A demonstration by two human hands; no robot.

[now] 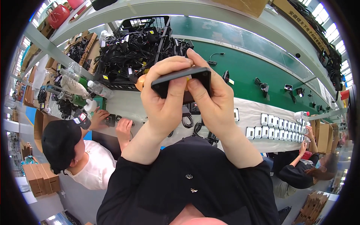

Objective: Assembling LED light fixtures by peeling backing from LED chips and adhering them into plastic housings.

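Note:
My left hand and my right hand are raised close to the camera and together grip a flat dark rectangular block, like a power adapter. The left thumb lies along its front face and the left fingers curl over its top edge. The right thumb and fingers pinch its right end. A bit of orange shows behind the block. My black sleeves and black top fill the lower middle of the view.
A black crate of tangled dark cables stands at the back left. Rows of small white devices lie on the white work surface. One person in a black cap sits at left, another person at right. Beyond runs a green conveyor.

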